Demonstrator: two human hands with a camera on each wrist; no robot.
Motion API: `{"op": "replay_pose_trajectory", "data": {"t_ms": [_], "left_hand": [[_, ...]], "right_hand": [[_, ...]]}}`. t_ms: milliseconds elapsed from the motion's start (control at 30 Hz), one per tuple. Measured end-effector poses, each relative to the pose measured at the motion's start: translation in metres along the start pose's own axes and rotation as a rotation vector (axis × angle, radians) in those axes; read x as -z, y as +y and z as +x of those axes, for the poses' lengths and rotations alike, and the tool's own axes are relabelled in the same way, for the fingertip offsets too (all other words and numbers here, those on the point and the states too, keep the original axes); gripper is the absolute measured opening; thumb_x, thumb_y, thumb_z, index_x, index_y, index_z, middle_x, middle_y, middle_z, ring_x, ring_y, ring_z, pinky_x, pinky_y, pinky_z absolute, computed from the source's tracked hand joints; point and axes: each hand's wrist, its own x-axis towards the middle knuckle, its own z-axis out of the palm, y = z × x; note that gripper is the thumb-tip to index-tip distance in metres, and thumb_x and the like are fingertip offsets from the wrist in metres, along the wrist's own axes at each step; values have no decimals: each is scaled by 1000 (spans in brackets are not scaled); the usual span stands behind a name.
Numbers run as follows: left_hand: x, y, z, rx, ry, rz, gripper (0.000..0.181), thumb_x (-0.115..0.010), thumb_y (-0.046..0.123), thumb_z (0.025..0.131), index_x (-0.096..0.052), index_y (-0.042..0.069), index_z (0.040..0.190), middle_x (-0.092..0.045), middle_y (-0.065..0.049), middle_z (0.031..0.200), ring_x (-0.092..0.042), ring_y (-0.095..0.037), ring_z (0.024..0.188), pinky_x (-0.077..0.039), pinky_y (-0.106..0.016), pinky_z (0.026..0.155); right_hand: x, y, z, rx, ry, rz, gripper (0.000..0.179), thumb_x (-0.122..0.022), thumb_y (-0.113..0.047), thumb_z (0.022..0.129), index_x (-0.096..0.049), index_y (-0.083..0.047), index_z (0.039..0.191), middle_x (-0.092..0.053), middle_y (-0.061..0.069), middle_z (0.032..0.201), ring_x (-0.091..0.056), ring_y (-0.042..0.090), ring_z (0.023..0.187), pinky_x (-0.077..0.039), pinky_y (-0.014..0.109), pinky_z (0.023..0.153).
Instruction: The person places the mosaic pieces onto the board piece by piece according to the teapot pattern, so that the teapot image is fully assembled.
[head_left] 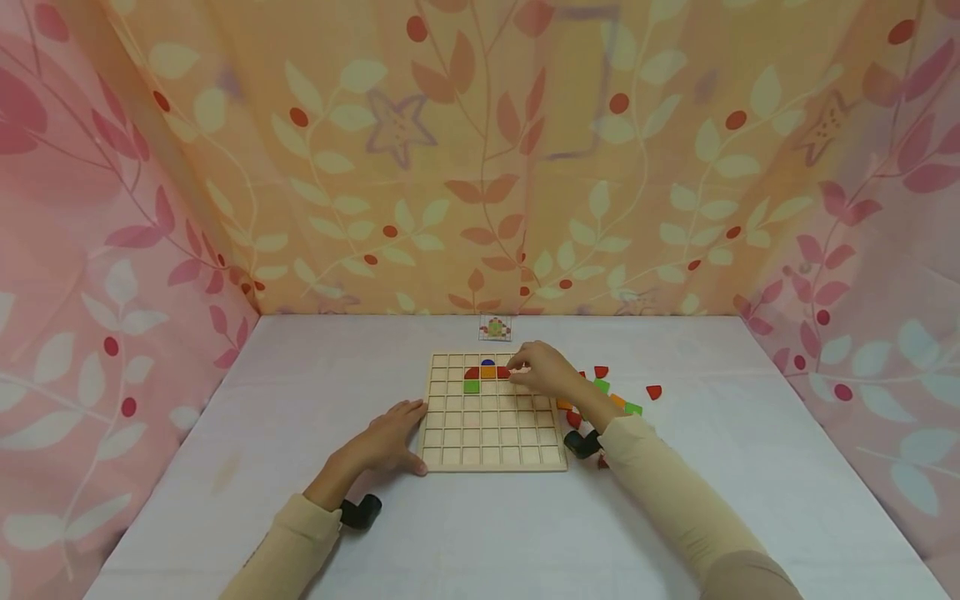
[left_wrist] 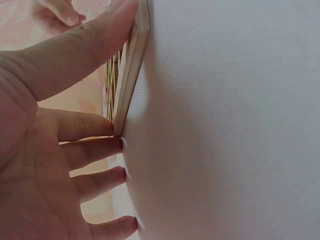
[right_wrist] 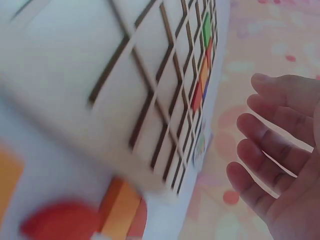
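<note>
My left hand (head_left: 390, 437) steadies the wooden grid board (head_left: 491, 429), thumb at its near left corner, straight fingers spread apart along its left edge. My right hand (head_left: 546, 371) hovers over the board's far right part, fingers loosely bent and holding nothing. Just left of its fingertips sits a red piece (head_left: 503, 372), in line with an orange square (head_left: 488, 372) and a red quarter-round (head_left: 473, 373). A blue half-round (head_left: 487, 363) lies beyond the orange square; a green square (head_left: 471, 387) lies nearer, at left.
</note>
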Motion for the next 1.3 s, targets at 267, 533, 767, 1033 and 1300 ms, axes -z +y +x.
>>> {"op": "replay_pose_trajectory", "data": {"t_ms": [267,533,767,1033,1300], "left_hand": [[0,0,1,-2,-6,9,101,-88,28,68,-34,1,149,-32,-19,157,-23,-40,148,-24,-61,115],[1,1,-1,0,-5,1,100,-88,27,68,-35,0,149,-33,-19,157,-23,-40,148,-24,-61,115],[1,2,-3,3,1,-9,100,-89,26,68,-35,1,149,-33,-19,157,-23,-40,148,-23,-62,115],[0,1,-3,4,2,-5,101,-88,27,68,-34,1,149,-32,-18,157,-22,-39,148,-23,-62,116],[-1,-1,0,11,0,-6,101,-89,27,68,-35,2,150,-32,-17,158,-21,-38,149,-23,-61,116]], "right_hand": [[13,25,-20,-74,38,-7,23,-71,-18,88,-75,-3,105,-68,7,95,-60,24,91,-52,41,84],[20,45,-35,-156,46,-11,24,-71,-18,88,-74,-2,106,-67,9,93,-58,25,90,-51,43,84],[26,61,-45,-252,36,9,26,-69,-19,89,-73,-2,109,-67,10,96,-57,24,88,-51,41,83],[31,80,-55,-277,20,-48,25,-68,-16,89,-73,0,107,-67,12,94,-57,23,84,-52,41,80],[30,94,-64,-293,2,-87,25,-69,-16,88,-73,3,104,-67,13,91,-58,24,83,-54,44,85]]}}
